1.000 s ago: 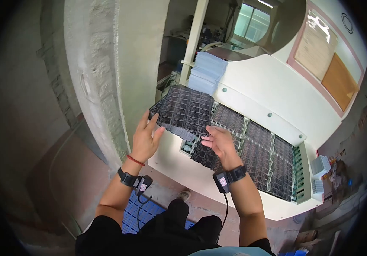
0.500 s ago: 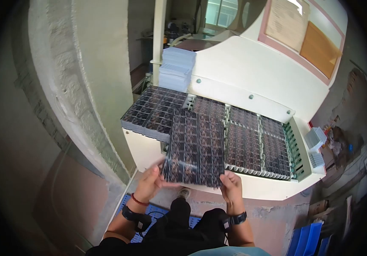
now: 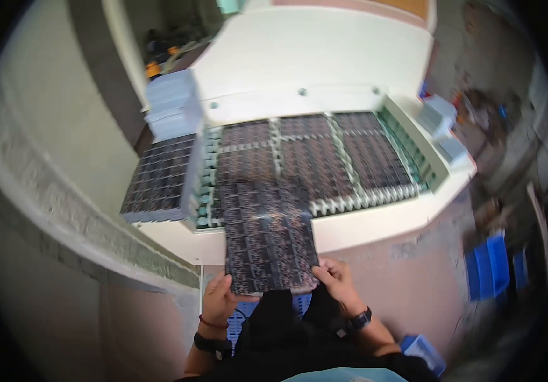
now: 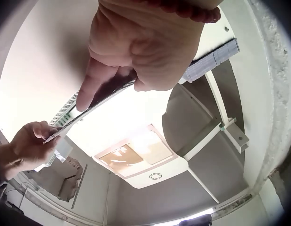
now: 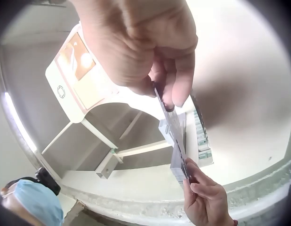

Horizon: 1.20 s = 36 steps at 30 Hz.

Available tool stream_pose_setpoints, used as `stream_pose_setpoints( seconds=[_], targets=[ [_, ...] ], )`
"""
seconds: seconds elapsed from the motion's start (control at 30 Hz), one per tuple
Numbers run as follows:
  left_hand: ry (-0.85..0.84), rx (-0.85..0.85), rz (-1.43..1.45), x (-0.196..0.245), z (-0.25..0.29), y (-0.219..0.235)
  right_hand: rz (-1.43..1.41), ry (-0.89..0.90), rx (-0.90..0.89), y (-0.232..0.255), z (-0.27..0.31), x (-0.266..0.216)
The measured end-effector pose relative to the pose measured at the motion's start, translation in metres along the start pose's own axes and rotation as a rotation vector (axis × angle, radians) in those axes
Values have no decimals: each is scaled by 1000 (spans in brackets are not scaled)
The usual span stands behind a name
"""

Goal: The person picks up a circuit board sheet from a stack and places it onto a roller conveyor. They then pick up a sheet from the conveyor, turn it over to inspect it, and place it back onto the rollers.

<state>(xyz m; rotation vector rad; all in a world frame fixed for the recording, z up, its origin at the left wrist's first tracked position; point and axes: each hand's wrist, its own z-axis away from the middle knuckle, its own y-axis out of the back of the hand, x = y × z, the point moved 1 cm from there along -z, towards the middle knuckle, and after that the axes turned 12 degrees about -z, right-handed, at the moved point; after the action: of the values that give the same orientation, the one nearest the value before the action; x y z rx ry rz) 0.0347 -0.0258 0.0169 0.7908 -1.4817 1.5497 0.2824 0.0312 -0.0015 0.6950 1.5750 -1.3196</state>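
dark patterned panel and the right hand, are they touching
Touching: the right wrist view shows the right hand pinching the edge of the dark patterned panel, with no gap between them.

In the head view, the sheet (image 3: 270,239) was patterned in black and brown; pale blue was shown by the pile (image 3: 172,105) at ten o'clock, white by the machine (image 3: 306,54) at twelve.

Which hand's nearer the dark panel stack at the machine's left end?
Left. In head view, the left hand is below and right of the panel stack; the right hand, across the held panel, is farther right.
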Motion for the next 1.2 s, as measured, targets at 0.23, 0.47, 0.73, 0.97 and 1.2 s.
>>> stream_pose_setpoints(
  seconds=[0.23, 0.47, 0.73, 0.97, 1.2],
  targets=[
    [-91, 127, 14, -8, 6, 9, -41, 5, -112, -5, 0, 15],
    [-72, 144, 44, -17, 7, 11, -5, -3, -108, -2, 2, 13],
    [-53, 131, 39, -22, 5, 12, -5, 13, -90, 1, 2, 15],
    [-38, 153, 54, -30, 6, 20, -7, -21, -78, 0, 2, 19],
    [-29, 179, 19, -31, 6, 21, 15, -31, -102, 2, 1, 20]
  ],
)
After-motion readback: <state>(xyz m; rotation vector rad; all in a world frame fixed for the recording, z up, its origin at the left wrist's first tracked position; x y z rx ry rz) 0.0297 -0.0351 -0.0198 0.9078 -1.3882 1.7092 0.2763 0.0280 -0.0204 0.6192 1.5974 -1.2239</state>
